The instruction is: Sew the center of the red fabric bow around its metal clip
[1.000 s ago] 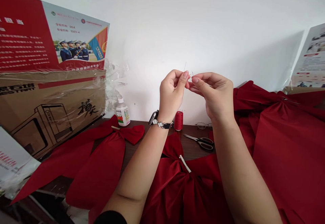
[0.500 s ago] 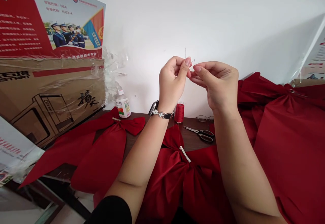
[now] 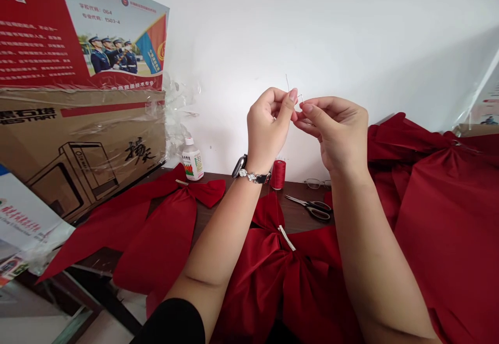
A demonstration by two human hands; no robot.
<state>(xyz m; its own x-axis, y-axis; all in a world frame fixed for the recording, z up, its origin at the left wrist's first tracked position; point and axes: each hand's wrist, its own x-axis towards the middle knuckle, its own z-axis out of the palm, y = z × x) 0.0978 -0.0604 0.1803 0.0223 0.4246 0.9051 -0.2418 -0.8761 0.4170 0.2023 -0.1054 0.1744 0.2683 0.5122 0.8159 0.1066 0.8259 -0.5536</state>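
Observation:
Both hands are raised in front of the white wall, fingertips almost touching. My left hand point(image 3: 271, 115) pinches a thread point(image 3: 287, 81) between thumb and forefinger; one end stands up above the fingers and a short end points right. In a pinch, my right hand point(image 3: 337, 123) holds a thin sewing needle point(image 3: 302, 98) upright, close to that short end. Whether the thread passes through the eye is too small to tell. Below the hands lies a red fabric bow point(image 3: 265, 266) with a pale clip point(image 3: 287, 238) at its knot.
On the dark table point(image 3: 268, 211) stand a red thread spool point(image 3: 278, 174) with pins on top and a white bottle point(image 3: 192, 160). Scissors point(image 3: 312, 207) and glasses point(image 3: 316, 183) lie nearby. Red bows lie left point(image 3: 167, 224) and right point(image 3: 448, 193). Cardboard boxes point(image 3: 97, 151) rise at left.
The view has shifted slightly, moving everything a little to the right. Both hands keep their pinches, and the thread's short end now appears to reach the needle's top.

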